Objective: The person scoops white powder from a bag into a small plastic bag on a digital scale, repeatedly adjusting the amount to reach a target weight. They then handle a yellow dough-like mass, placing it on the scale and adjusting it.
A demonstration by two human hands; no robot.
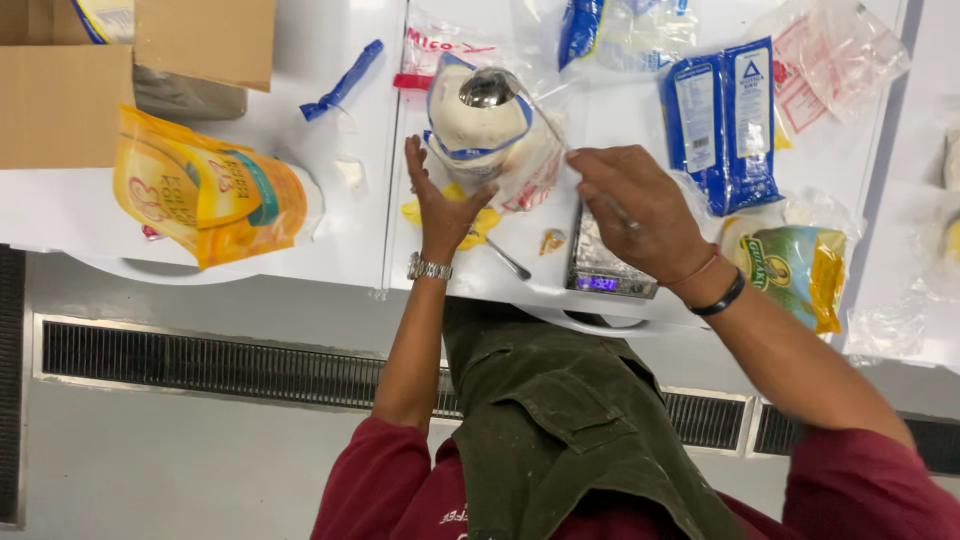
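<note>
Right hand (640,215) closed on the handle of a metal spoon (488,88), hovering over a small digital scale (600,268). Left hand (440,205) open, palm flat against the side of an open white flour bag (480,125). Spoon bowl sits at the bag mouth, just beyond both hands. Blue packets (722,120) farther right.

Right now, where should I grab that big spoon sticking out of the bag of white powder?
Grab the spoon by its thin handle, coming from the right side. The handle slants out that way, where the right hand already has it. The round bowl sits over the bag, which the left hand steadies.
</note>
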